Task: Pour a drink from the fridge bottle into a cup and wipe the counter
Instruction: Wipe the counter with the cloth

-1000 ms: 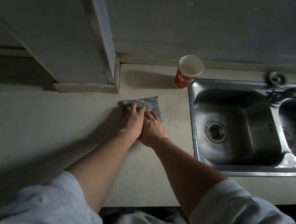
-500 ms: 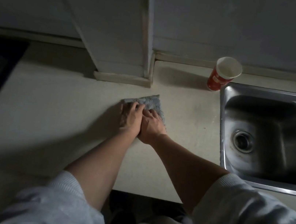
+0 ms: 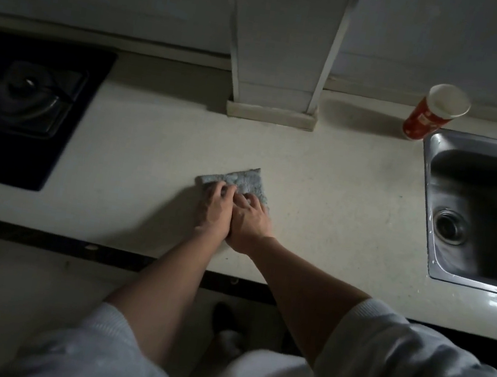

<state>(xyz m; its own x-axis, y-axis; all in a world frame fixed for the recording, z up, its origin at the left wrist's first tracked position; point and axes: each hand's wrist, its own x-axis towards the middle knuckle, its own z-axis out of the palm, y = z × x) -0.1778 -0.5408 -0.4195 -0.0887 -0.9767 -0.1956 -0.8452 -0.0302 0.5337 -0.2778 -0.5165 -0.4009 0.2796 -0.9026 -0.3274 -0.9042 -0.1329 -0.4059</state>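
One red paper cup (image 3: 433, 114) stands upright at the back of the pale counter (image 3: 148, 157), just beside the far left corner of the steel sink (image 3: 425, 189). Its white inside faces the camera, but the dim light does not let me tell whether any drink is in it. The one sink basin in view shows a round drain (image 3: 449, 226) at its bottom.

A single grey-blue cloth (image 3: 235, 178) lies folded on the middle of the counter, well apart from the cup. Two hands rest on it side by side and touching: the left hand (image 3: 217, 208) on the cloth's left part, the right hand (image 3: 250, 224) on its right part. Both press down with fingers laid out over the fabric, not curled round it, and both forearms are bare below pushed-up pale sleeves.

One black hob (image 3: 54, 140) with one burner (image 3: 24, 96) in view sits at the counter's left end. One white column (image 3: 280, 64) meets the counter at the back, between hob and cup
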